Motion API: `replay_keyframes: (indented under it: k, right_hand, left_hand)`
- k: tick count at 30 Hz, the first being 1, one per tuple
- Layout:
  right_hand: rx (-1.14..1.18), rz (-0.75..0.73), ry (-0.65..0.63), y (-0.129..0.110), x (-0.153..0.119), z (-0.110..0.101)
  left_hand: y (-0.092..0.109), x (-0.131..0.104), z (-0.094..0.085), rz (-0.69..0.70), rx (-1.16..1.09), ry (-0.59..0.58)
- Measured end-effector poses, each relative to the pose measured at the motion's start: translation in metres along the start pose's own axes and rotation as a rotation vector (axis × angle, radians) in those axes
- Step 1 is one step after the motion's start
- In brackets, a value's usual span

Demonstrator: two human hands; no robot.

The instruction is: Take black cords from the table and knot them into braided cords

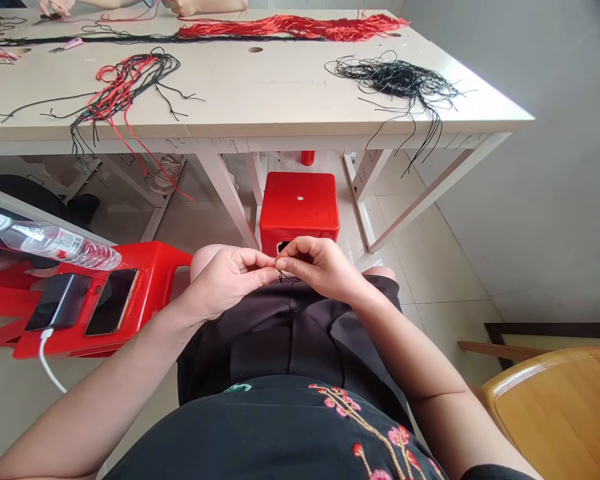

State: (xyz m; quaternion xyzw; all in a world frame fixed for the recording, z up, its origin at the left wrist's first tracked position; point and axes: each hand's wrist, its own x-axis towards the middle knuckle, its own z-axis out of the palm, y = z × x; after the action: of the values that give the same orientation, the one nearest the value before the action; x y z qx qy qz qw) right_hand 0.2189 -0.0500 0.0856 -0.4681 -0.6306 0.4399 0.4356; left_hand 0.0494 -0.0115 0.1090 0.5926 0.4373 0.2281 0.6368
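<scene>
Over my lap, my left hand [235,277] and my right hand [317,267] meet with fingertips touching. Both pinch a thin black cord [291,283], whose loose strands dangle below the fingers against the dark skirt. The pinched part itself is hidden between thumbs and forefingers. On the table in front lie a tangled bundle of black cords [397,79] at the right and a bundle of red and black cords [125,83] at the left. Ends of both bundles hang over the near edge.
Long red cords [295,28] stretch across the table [260,93] near another person's hands [57,7]. Small pink-handled scissors [67,45] lie at the left. A red stool [300,203] stands ahead; another holds a bottle [55,243], phone [113,303] and power bank [59,303]. A wooden chair [560,393] is right.
</scene>
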Motion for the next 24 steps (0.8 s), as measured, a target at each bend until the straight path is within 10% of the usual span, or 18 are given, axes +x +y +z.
replay_keyframes:
  k: [24]
  right_hand:
    - [-0.153,-0.01,0.092,-0.015,0.008,0.007]
  left_hand:
    - [-0.009,0.0,0.003,0.046,-0.018,0.165]
